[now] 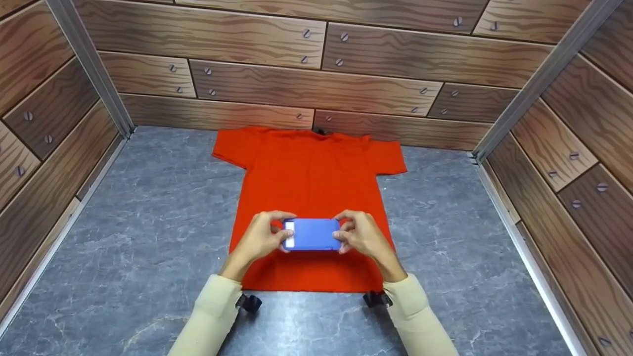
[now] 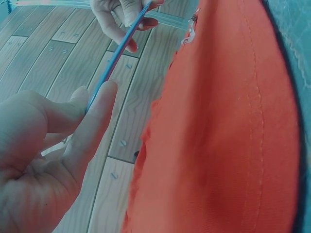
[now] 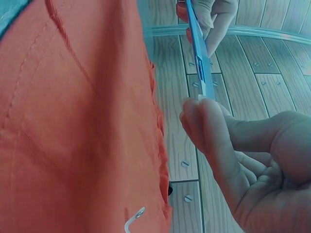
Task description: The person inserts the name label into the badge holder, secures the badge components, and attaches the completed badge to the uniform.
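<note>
A thin blue phone case [image 1: 316,233] with a white band near its left end is held level above a red T-shirt [image 1: 311,188]. My left hand [image 1: 258,236] pinches its left end between thumb and fingers. Its right end is pinched by my right hand [image 1: 365,235]. Seen edge-on in the left wrist view, the phone case [image 2: 116,56] is slim. A narrow slot shows along the edge of the phone case [image 3: 199,53] in the right wrist view. The T-shirt lies spread flat, sleeves out, collar toward the back wall.
Under the shirt is a grey marbled surface [image 1: 163,212]. Wood-patterned panels [image 1: 277,84] wall the back and both sides, joined by metal posts [image 1: 94,69]. A small dark thing [image 1: 320,131] sits at the collar. A small pale curved thing [image 3: 135,219] shows against the shirt.
</note>
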The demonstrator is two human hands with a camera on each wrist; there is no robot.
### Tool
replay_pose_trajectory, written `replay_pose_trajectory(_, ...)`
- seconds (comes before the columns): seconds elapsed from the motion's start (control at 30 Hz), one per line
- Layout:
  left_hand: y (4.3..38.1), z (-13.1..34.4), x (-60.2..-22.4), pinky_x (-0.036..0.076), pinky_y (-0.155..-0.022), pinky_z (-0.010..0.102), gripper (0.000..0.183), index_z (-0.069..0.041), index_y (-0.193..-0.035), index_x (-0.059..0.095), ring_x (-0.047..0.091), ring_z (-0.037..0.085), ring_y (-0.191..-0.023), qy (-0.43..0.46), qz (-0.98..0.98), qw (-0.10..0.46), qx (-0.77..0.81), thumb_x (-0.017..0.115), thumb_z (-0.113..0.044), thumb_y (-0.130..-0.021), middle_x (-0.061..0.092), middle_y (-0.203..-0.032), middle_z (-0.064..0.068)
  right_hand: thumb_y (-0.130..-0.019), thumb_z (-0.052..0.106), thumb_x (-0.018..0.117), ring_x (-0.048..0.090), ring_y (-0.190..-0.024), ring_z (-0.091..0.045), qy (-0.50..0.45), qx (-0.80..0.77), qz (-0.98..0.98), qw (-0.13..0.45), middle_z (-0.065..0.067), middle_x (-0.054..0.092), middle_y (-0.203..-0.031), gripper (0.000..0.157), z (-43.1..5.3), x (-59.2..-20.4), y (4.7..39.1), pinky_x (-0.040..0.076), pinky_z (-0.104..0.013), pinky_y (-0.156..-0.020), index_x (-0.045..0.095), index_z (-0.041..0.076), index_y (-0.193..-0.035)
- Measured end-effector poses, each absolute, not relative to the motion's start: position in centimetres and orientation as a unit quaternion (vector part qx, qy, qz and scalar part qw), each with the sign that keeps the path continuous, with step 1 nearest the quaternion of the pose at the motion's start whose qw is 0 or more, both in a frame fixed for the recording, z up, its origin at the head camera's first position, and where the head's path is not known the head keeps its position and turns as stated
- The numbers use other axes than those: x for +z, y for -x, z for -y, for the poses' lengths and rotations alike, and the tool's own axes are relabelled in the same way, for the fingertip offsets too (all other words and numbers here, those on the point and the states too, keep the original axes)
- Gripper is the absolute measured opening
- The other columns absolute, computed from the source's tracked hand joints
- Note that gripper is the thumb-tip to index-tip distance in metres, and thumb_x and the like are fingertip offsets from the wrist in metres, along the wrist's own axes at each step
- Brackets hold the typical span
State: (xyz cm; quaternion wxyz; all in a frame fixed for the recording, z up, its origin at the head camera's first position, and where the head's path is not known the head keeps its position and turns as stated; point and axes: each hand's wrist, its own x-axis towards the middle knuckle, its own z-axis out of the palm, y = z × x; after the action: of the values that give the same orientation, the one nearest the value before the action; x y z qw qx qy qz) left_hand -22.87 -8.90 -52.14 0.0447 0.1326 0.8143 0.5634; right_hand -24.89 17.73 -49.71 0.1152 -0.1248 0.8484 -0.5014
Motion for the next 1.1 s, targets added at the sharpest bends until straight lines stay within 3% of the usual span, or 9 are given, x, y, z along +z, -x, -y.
replay_pose_trajectory(0.33,23.04,8.16,-52.65,0.064,-0.062,0.045,0.041,-0.001,-0.133,0.067,0.076,0.019,-0.071,-0.149,-0.789,0.062,0.592,0.073,-0.001,-0.093,0.066,-0.126,0.025,-0.088,-0.004,0.076,0.067,-0.048,-0.014,0.123,-0.49,-0.854,0.121,-0.016,0.072,-0.075,0.035,-17.17,-50.01,24.67,0.062,-0.038,-0.054,0.066,-0.005,-0.122)
replay_pose_trajectory(0.63,23.03,8.32,-52.39,0.064,-0.064,0.048,0.04,-0.002,-0.133,0.067,0.077,0.027,-0.085,-0.153,-0.781,0.054,0.603,0.073,-0.001,-0.093,0.064,-0.13,0.026,-0.092,-0.003,0.072,0.066,-0.052,-0.015,0.14,-0.519,-0.833,0.127,-0.017,0.071,-0.083,0.032,-17.7,-49.74,25.08,0.063,-0.042,-0.057,0.067,-0.001,-0.124)
replay_pose_trajectory(0.87,22.94,8.33,-52.39,0.064,-0.063,0.04,0.039,-0.003,-0.131,0.068,0.076,0.027,-0.085,-0.161,-0.794,0.049,0.584,0.074,-0.004,-0.093,0.066,-0.129,0.023,-0.09,-0.003,0.075,0.065,-0.064,-0.016,0.141,-0.504,-0.844,0.117,-0.013,0.069,-0.08,0.03,-17.72,-50.01,25.12,0.064,-0.045,-0.066,0.07,-0.001,-0.119)
replay_pose_trajectory(1.1,22.87,8.3,-52.35,0.065,-0.068,0.03,0.035,-0.005,-0.129,0.07,0.075,0.027,-0.088,-0.171,-0.816,0.026,0.552,0.073,-0.002,-0.094,0.068,-0.128,0.02,-0.086,-0.004,0.079,0.064,-0.065,-0.014,0.133,-0.505,-0.846,0.11,-0.011,0.07,-0.076,0.03,-17.69,-50.03,25.1,0.065,-0.038,-0.069,0.07,-0.004,-0.115)
